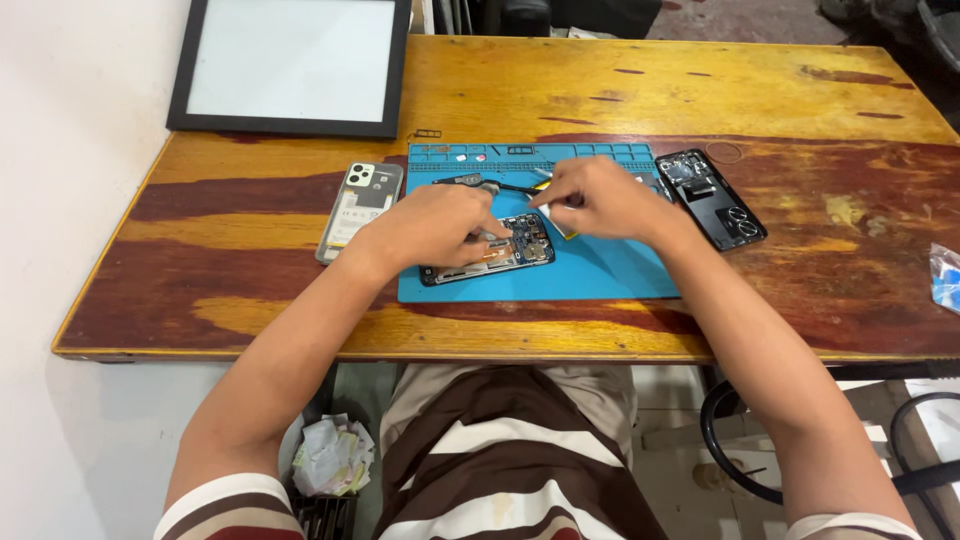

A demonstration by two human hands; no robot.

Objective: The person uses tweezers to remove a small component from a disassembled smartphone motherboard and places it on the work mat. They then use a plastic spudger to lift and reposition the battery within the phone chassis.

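Observation:
An opened phone (500, 255) with its circuit board showing lies on a blue work mat (600, 270). My left hand (440, 225) rests on the phone's left half and presses it onto the mat. My right hand (595, 200) hovers just right of the phone's top end, fingers pinched on a small white and yellow piece (556, 213). What that piece is I cannot tell. Dark tweezers (480, 183) lie on the mat just behind my left hand.
A phone back cover (358, 205) lies left of the mat, a black phone part (712, 198) to its right. A framed white panel (290, 65) stands at the back left of the wooden table (800, 100). A bin of crumpled paper (330, 460) sits below.

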